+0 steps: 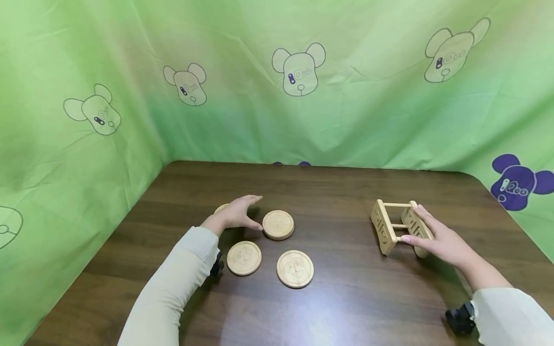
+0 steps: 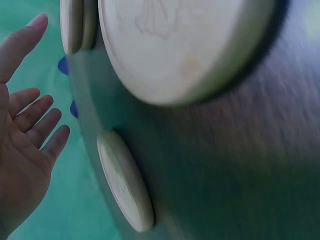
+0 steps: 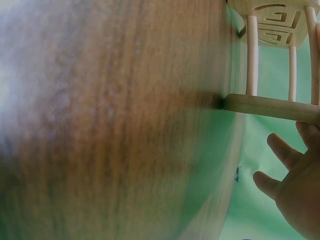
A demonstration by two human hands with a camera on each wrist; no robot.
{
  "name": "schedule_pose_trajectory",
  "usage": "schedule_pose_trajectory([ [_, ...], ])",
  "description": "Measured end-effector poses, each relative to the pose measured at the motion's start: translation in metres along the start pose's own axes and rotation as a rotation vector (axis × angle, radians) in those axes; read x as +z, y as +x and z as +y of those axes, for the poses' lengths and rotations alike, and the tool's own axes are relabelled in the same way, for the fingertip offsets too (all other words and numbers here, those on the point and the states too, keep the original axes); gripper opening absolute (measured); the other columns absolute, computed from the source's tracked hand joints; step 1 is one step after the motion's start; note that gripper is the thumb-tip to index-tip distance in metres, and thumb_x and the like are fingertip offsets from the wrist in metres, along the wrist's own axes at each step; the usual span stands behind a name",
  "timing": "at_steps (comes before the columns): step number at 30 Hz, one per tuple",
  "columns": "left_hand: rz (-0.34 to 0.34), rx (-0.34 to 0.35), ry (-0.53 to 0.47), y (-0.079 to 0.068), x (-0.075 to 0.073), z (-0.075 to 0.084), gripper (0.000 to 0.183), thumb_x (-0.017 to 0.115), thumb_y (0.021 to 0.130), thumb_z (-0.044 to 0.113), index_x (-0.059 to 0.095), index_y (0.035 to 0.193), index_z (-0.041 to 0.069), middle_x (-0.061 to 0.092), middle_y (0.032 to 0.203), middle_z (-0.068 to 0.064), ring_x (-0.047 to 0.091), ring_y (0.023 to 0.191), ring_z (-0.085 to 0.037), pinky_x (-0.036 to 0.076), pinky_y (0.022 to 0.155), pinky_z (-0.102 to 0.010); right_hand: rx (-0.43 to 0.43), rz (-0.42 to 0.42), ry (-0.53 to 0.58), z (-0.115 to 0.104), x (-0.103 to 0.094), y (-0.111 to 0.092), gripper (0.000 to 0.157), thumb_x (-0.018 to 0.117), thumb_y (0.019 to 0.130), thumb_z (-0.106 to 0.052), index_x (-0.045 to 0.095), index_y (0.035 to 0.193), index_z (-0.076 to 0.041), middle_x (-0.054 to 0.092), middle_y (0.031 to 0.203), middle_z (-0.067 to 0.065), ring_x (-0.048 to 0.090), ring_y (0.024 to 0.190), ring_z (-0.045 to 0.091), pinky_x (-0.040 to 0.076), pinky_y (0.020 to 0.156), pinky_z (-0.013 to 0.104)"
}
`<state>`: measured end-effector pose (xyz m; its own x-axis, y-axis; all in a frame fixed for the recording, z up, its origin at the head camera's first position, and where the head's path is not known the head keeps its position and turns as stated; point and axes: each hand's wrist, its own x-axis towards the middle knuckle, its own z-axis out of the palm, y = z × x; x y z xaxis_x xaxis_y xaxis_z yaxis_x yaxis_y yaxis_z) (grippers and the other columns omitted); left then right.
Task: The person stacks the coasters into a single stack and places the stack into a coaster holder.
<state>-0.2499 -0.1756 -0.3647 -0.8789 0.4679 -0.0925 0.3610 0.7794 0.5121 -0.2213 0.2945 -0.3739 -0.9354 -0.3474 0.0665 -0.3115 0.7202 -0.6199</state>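
Several round wooden coasters with carved tops lie at the middle left of the table in the head view. Over them reaches my left hand [image 1: 233, 215], its fingers extended and holding nothing. Beside its thumb is a stack of coasters [image 1: 278, 225]; another coaster [image 1: 221, 207] is partly hidden behind the hand. Nearer lie a left coaster [image 1: 244, 258] and a right coaster [image 1: 295, 269]. In the left wrist view, one coaster [image 2: 165, 50] looms close. My right hand [image 1: 441, 240] grips a slotted wooden coaster holder [image 1: 383, 227], thumb by a rod and fingers along its right side panel.
The dark wooden table [image 1: 342, 192] meets a green curtain [image 1: 242, 129] printed with bear heads along its back and sides. A bright glare lies on the table's near middle. Each wrist carries a small black camera.
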Motion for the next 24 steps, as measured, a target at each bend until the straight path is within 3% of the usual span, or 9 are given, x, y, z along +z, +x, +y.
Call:
schedule_pose_trajectory([
  [5, 0.013, -0.053, 0.031, -0.007, -0.005, -0.005, 0.084, 0.072, 0.068, 0.031, 0.028, 0.134, 0.001, 0.027, 0.136, -0.015, 0.024, 0.124, -0.027, 0.025, 0.097, -0.038, -0.007, 0.008, -0.001, 0.001, 0.001, 0.001, 0.084, 0.060, 0.080, -0.028, 0.004, 0.139, -0.010, -0.002, 0.139, 0.023, 0.014, 0.111, 0.058, 0.016, 0.081, 0.067],
  [24, 0.078, -0.118, 0.030, -0.028, -0.013, -0.027, 0.082, 0.072, 0.067, 0.029, 0.031, 0.132, 0.001, 0.030, 0.133, -0.020, 0.027, 0.121, -0.032, 0.026, 0.096, -0.043, 0.022, -0.006, 0.018, -0.002, -0.001, -0.001, 0.085, 0.060, 0.080, -0.028, 0.003, 0.139, -0.008, -0.003, 0.139, 0.024, 0.012, 0.112, 0.057, 0.015, 0.083, 0.066],
])
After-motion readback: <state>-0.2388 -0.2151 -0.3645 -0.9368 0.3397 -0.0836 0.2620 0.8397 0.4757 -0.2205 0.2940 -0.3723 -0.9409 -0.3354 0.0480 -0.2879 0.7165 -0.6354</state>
